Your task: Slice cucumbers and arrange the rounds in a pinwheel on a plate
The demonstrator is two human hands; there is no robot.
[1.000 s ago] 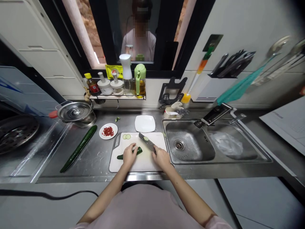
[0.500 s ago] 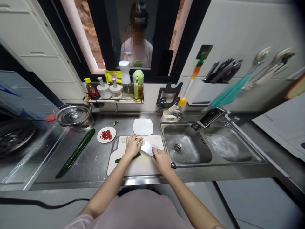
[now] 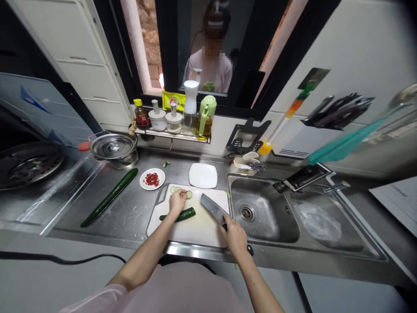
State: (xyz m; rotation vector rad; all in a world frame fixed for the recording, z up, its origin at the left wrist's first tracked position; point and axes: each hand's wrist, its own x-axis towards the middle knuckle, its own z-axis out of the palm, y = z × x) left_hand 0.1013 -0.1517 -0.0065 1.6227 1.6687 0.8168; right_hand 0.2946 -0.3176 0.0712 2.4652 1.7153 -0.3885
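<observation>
My left hand [image 3: 178, 201] is over the upper left of the white cutting board [image 3: 202, 234], its fingers pinched on a pale cucumber slice [image 3: 189, 194]. More slices [image 3: 173, 190] lie just beyond it. A piece of dark green cucumber [image 3: 186, 214] lies across the board, partly behind my left wrist. My right hand [image 3: 234, 234] is wrapped round the black handle of a knife [image 3: 213, 208], whose wide blade points up and left over the right part of the board.
Behind the board sit a white square plate [image 3: 203, 175] and a small plate [image 3: 143, 178] of chopped red pieces. A whole cucumber [image 3: 110, 198] and a lidded pot [image 3: 114, 147] are at left. The double sink [image 3: 265, 232] adjoins the board's right side.
The knife has moved right, away from my left hand. My left hand has closed on a slice near the others. The view has turned and shifted slightly.
</observation>
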